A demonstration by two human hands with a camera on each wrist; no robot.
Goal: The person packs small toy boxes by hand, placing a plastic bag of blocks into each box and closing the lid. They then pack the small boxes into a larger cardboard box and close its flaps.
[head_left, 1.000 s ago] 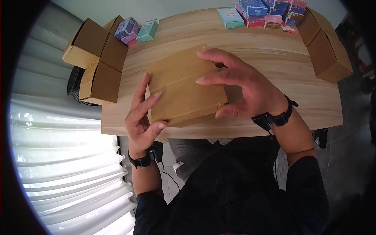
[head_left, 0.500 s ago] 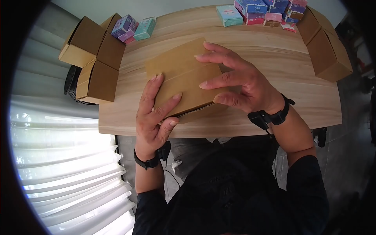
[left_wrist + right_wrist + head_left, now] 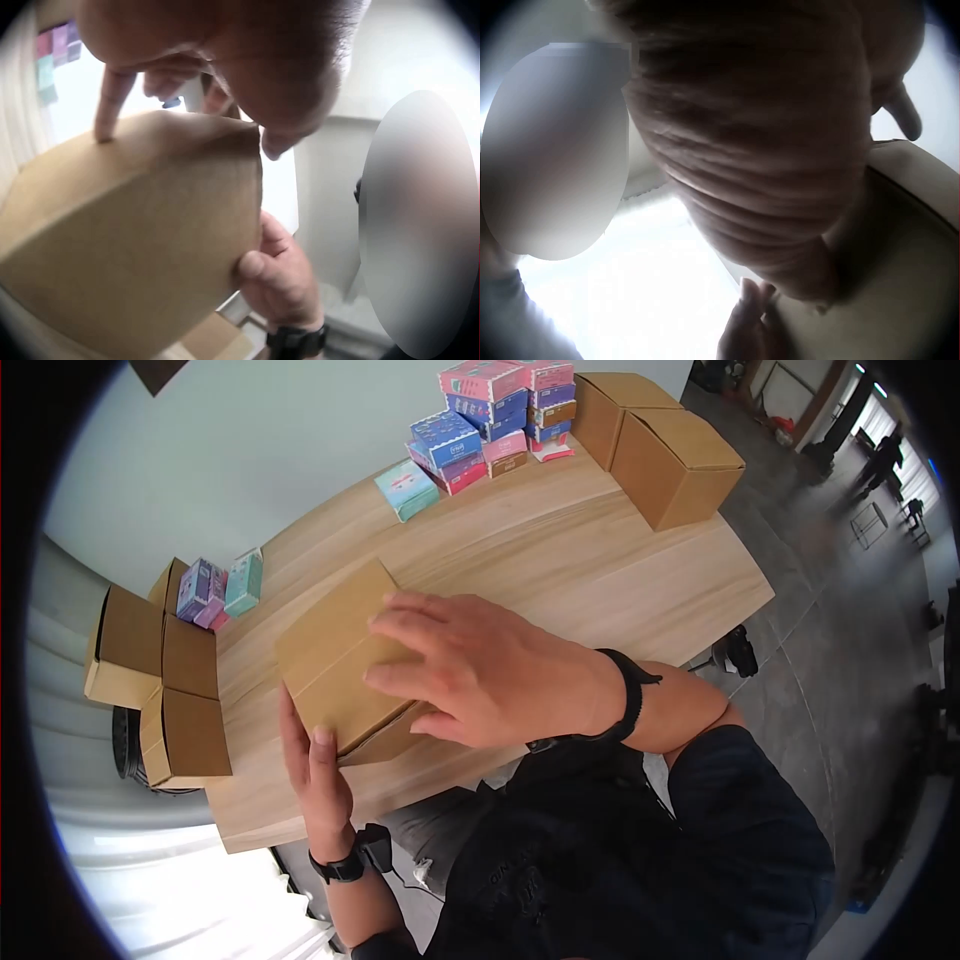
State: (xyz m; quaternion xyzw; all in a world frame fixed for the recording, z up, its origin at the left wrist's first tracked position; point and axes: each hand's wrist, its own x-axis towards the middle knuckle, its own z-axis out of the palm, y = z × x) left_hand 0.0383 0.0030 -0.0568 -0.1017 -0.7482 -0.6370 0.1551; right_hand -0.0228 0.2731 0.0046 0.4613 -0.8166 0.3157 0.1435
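A plain brown cardboard box [image 3: 340,660] sits turned at an angle over the near part of the table, a seam line running across its top. My left hand [image 3: 322,785] grips its near left corner, thumb on the top and fingers along the side. My right hand [image 3: 465,675] holds the right edge, fingertips on top and thumb low at the near side, by a dark gap under the lid. In the left wrist view the box [image 3: 150,247] fills the middle, and the right hand's thumb [image 3: 259,266] presses its edge.
Several brown cardboard boxes [image 3: 130,645] stand at the table's left end, beside small purple [image 3: 202,588] and teal boxes [image 3: 243,582]. Stacked small colourful boxes [image 3: 490,425] and larger cardboard boxes [image 3: 685,465] stand at the back right. A curtain [image 3: 150,880] hangs at left.
The head view has swung right and tilted. The cardboard box has turned. My right hand has come further over its near right edge, and my left hand has shifted to its side.
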